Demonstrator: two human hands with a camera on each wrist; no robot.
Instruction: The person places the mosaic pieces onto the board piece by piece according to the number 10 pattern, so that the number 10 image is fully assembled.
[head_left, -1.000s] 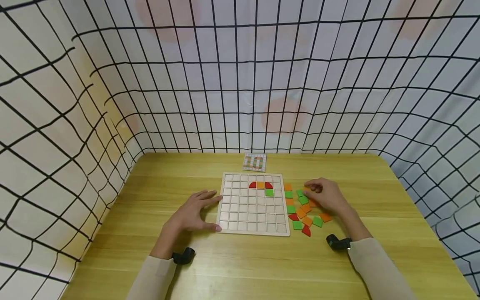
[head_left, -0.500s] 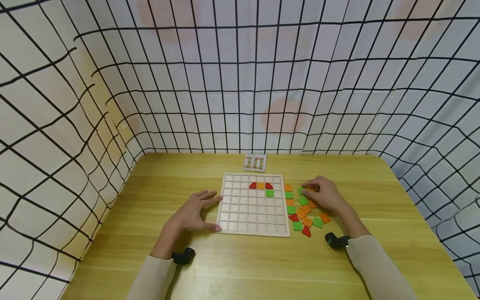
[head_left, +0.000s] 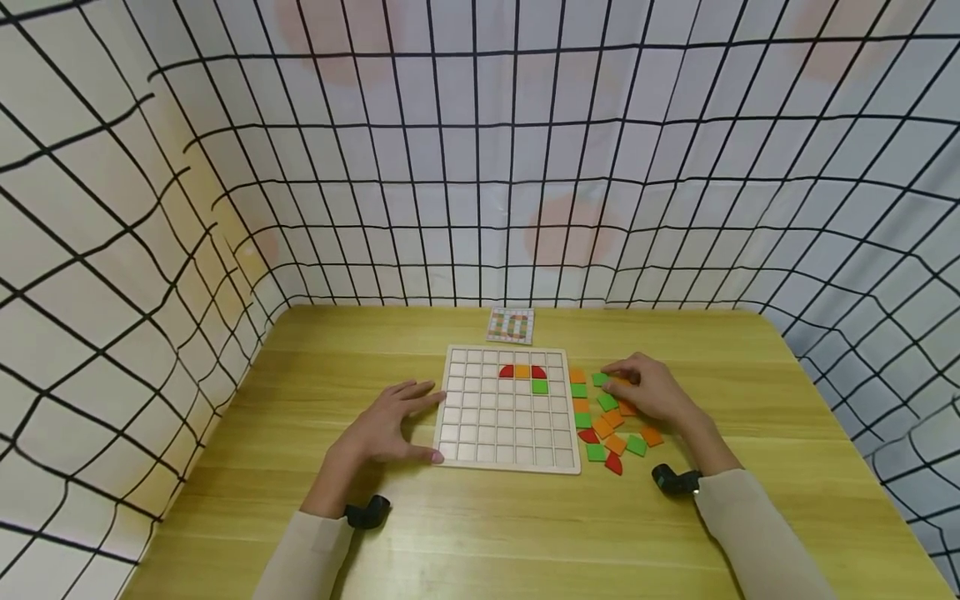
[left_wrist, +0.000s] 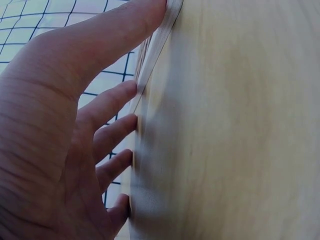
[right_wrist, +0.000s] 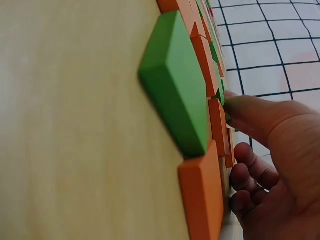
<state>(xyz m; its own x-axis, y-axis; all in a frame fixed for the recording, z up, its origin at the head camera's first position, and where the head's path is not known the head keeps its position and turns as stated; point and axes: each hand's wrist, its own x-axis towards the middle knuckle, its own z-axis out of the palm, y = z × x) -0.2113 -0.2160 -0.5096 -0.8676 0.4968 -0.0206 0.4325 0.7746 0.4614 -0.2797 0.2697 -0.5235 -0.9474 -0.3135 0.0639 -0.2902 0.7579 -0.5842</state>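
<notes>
A pale wooden grid board (head_left: pixel 498 425) lies on the table. In its upper part sit two red quarter-round tiles (head_left: pixel 507 372), an orange square tile (head_left: pixel 522 372) between them and a green square tile (head_left: pixel 539 387) below the right one. My left hand (head_left: pixel 386 423) spreads along the board's left side, thumb and index finger touching its edge. To the right of the board my right hand (head_left: pixel 651 390) holds a loose green square tile (head_left: pixel 600 379) between thumb and index finger, low at the table. Its other fingers curl in; the right wrist view partly hides the tile.
Loose orange, green and red tiles (head_left: pixel 615 444) are scattered by the board's right side, some in a column along its edge. A small patterned card (head_left: pixel 511 326) lies behind the board. Black netting (head_left: pixel 480 225) stands around the wooden table (head_left: pixel 480 533).
My right fingertips have shifted slightly left, and the green tile at them has turned and moved a little away from me. The left hand stays at the board's edge.
</notes>
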